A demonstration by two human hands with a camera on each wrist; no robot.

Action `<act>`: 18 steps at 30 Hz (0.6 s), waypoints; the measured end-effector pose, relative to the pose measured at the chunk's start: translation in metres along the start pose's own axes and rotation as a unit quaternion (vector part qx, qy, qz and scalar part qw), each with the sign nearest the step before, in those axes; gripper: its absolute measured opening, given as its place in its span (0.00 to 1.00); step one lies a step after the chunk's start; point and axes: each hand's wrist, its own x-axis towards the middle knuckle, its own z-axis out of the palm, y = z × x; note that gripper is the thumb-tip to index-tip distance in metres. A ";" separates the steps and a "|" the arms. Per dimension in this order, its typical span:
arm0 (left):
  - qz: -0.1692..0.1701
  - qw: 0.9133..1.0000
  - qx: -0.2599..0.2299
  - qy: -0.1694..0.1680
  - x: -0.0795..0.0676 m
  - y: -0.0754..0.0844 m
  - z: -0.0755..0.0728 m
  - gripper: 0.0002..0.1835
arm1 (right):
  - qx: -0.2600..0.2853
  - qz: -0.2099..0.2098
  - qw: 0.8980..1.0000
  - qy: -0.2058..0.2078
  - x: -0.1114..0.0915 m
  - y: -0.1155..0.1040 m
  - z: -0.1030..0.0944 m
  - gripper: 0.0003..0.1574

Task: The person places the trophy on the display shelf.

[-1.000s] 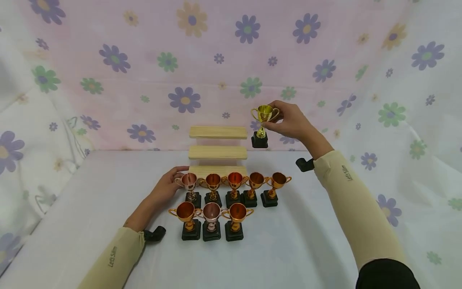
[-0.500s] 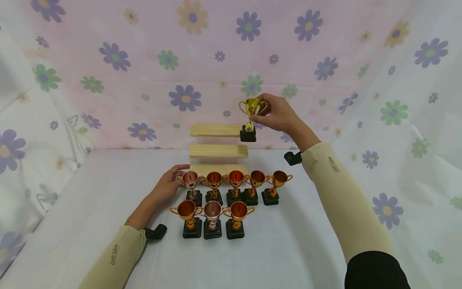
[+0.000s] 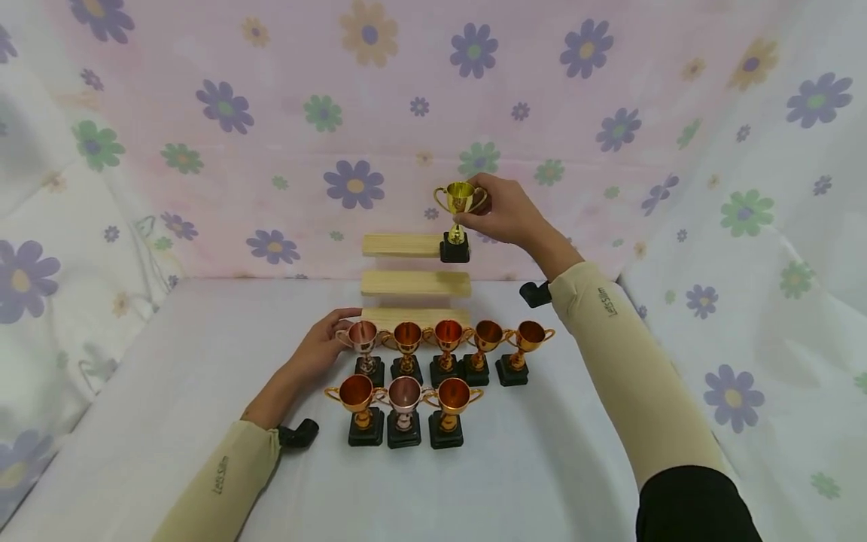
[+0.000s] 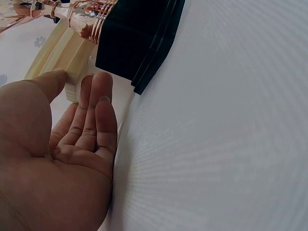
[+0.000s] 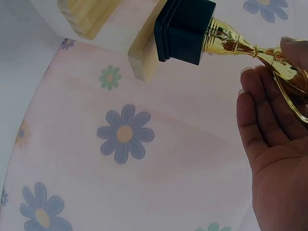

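My right hand (image 3: 508,211) pinches a shiny gold trophy cup (image 3: 460,197) by its bowl and upper stem, between thumb and fingers. The trophy is upright, its black base (image 5: 185,31) at the right end of the top wooden step (image 3: 403,245). In the right wrist view the base meets the plank; whether it bears weight there I cannot tell. Low at the left, my left hand (image 3: 318,348) rests against the left end of the bottom wooden step (image 3: 413,318). Its thumb (image 4: 52,85) touches the wood, while the other fingers extend loosely alongside.
In front of the stepped stand are two rows of trophies on black bases: a rose-toned trophy (image 3: 363,336) and several copper ones behind, three more in front, including a rose-toned trophy (image 3: 404,395). The middle step (image 3: 415,284) is bare. Flowered cloth hangs behind.
My right hand has carried the gold trophy leftward, from beside the stand to the right end of the top step. My left hand stays at the stand. The view shifts slightly.
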 end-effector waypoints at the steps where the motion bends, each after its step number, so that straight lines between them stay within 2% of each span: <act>1: -0.003 1.000 0.003 0.000 0.000 0.000 0.000 0.30 | 0.003 0.003 1.000 0.000 0.000 -0.001 0.001 0.30; 7: -0.011 1.000 0.014 -0.002 -0.002 -0.001 0.000 0.29 | 0.028 0.018 0.999 0.000 0.006 -0.006 0.011 0.31; 18: -0.003 1.000 0.002 0.000 -0.001 -0.001 0.000 0.29 | 0.056 0.013 0.998 -0.002 0.022 -0.022 0.023 0.31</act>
